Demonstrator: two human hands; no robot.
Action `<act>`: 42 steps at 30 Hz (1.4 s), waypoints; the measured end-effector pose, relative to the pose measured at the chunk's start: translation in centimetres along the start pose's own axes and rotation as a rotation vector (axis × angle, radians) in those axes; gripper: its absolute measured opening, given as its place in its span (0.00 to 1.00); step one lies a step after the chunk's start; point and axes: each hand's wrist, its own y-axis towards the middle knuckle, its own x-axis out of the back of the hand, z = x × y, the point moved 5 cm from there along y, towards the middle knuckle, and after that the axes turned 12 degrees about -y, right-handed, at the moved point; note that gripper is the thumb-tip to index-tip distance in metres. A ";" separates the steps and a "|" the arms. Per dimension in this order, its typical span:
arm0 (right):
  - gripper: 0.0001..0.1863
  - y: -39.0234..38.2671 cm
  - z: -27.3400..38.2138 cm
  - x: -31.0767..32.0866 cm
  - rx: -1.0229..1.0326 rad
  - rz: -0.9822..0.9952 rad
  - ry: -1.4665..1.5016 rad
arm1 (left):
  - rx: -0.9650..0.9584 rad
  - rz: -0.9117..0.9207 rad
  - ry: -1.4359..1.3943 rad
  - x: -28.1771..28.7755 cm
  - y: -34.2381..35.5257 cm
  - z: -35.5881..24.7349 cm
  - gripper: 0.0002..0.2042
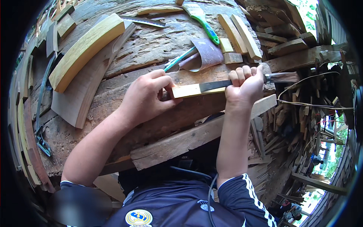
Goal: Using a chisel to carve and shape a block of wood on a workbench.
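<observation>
A small pale strip of wood [186, 90] lies along the near edge of the bench. The thumb and fingers of my left hand [149, 92] pinch its left end. My right hand [245, 81] is wrapped in a fist round a chisel [215, 86]. The chisel's dark flat blade rests along the top of the strip and points left. Its worn brown handle sticks out to the right of my fist. Just beyond my left hand lie thin teal sticks [180, 59], perhaps pencils, beside a curled sheet of purple-grey sandpaper [207, 56].
On the rough wooden bench [155, 45] lie a curved yellowish block [89, 49], a wide curved board [85, 92], a saw blade [145, 21], a green-handled brush [202, 20] and short sticks [232, 34]. A beam [189, 138] crosses before my body. Scrap wood [287, 136] piles at right.
</observation>
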 end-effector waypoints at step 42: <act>0.26 0.7 2.6 2.5 0.086 -0.063 -0.073 | -0.159 -0.022 0.068 -0.9 0.0 -0.5 0.12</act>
